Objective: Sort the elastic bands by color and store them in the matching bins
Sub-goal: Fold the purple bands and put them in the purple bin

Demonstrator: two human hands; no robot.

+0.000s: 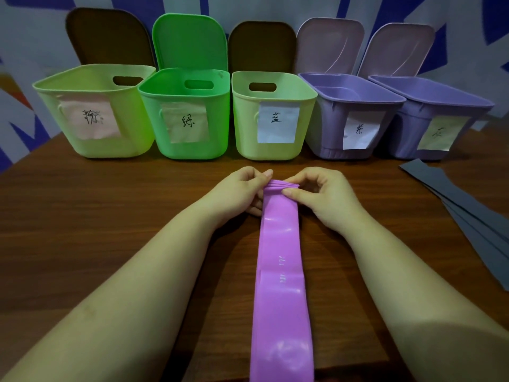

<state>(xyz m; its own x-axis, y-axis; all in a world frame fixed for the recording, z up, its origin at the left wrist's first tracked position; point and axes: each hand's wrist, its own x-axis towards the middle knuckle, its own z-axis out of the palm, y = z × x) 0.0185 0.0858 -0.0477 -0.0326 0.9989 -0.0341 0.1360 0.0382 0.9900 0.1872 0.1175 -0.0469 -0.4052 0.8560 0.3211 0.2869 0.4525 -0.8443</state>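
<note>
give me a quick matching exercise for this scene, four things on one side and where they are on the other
Things:
1. purple band
2. grey bands
3. bright green bin
4. bin with the pink label

Places:
A. far left of the row
B. right edge of the table
C. between both hands, running toward the camera
D. second from the left in the row

Pairs: 1-C, 2-B, 3-D, 4-A

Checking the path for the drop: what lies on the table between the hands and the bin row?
Nothing: the head view shows bare wooden table between the hands' purple bands and the bin row.
</note>
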